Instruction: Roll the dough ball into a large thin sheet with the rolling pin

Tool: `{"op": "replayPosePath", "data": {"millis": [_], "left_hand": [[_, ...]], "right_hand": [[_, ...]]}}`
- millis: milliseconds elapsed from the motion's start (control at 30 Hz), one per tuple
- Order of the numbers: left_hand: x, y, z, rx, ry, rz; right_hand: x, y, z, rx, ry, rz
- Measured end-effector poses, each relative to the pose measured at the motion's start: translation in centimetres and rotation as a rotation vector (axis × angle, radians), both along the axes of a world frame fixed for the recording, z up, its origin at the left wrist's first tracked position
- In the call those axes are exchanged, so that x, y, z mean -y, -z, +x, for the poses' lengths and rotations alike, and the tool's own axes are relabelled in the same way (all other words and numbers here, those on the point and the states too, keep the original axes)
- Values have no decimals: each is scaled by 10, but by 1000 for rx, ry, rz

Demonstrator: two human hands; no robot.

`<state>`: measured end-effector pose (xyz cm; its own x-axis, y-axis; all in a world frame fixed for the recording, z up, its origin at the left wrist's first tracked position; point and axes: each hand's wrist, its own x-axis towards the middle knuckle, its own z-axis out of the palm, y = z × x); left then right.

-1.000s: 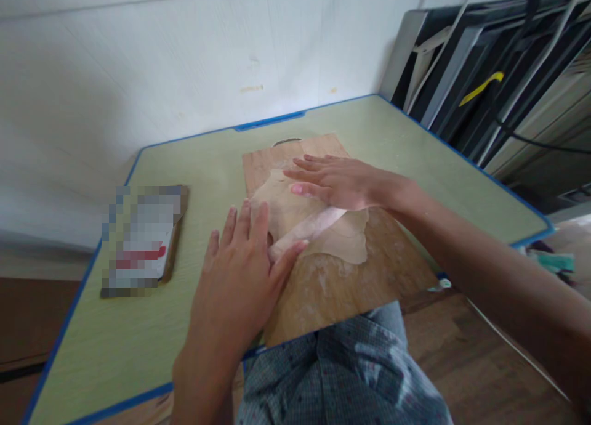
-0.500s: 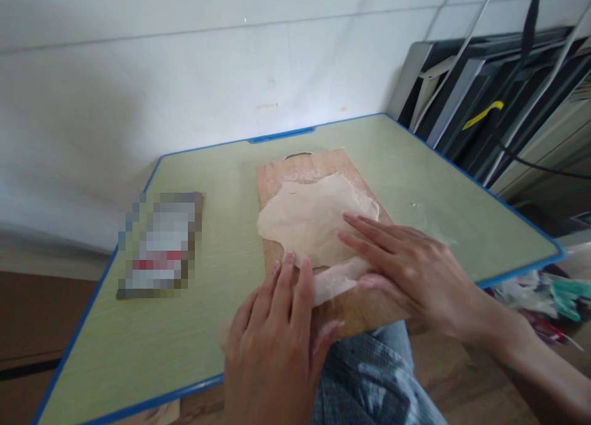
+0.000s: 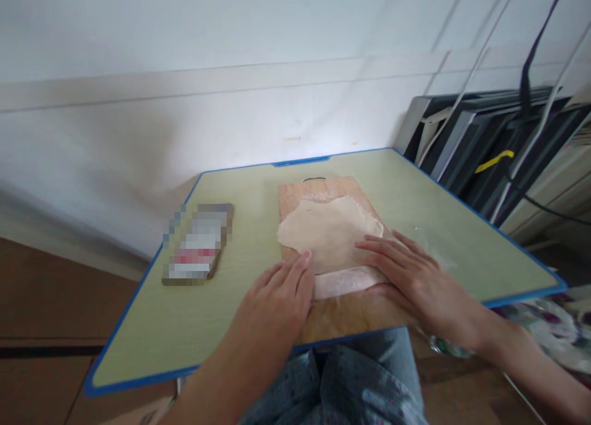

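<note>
A thin, pale dough sheet (image 3: 330, 228) with an uneven outline lies on a wooden cutting board (image 3: 295, 193). Its near edge is turned up into a white, floury dough roll (image 3: 348, 281); whether a pin lies inside cannot be seen. My left hand (image 3: 281, 289) rests at the roll's left end, fingers stretched and close together, thumb hidden. At the opposite end lies my right hand (image 3: 406, 268), its fingers spread flat over the sheet's right edge and its thumb side low beside the roll.
The board stands on a green folding table (image 3: 249, 228) with a blue rim. A blurred-out flat object (image 3: 198, 243) lies to the left. Behind is a white wall (image 3: 231, 117). Dark flat panels (image 3: 480, 135) and hanging cables (image 3: 526, 86) are at the right. My legs are below the near edge.
The view has tilted up and shifted left. My left hand's fingers have drawn together and its thumb is now hidden. More of the dough roll shows between my hands.
</note>
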<state>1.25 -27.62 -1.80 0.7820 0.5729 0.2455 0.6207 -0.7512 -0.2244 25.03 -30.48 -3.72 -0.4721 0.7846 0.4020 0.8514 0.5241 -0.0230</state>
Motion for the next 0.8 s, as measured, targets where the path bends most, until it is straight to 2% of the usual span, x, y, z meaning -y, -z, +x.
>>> {"op": "replayPosePath", "data": {"millis": [100, 167, 233, 333, 467, 633, 800], "left_hand": [[-22, -21, 3, -58, -14, 31], [-38, -28, 7, -58, -68, 19], [-52, -24, 12, -47, -125, -27], [-65, -7, 16, -10, -163, -71], [-71, 13, 19, 60, -196, -27], [-85, 14, 25, 94, -159, -47], [-115, 10, 36, 94, -157, -99]], "right_hand": [[-19, -10, 2, 10, 30, 54], [-37, -13, 3, 14, 55, 87], [-54, -11, 3, 33, 93, 90], [-71, 0, 2, 88, 119, 64], [-71, 8, 3, 88, 104, 46], [-64, 5, 4, 74, 124, 31], [-69, 4, 0, 109, 185, 17]]}}
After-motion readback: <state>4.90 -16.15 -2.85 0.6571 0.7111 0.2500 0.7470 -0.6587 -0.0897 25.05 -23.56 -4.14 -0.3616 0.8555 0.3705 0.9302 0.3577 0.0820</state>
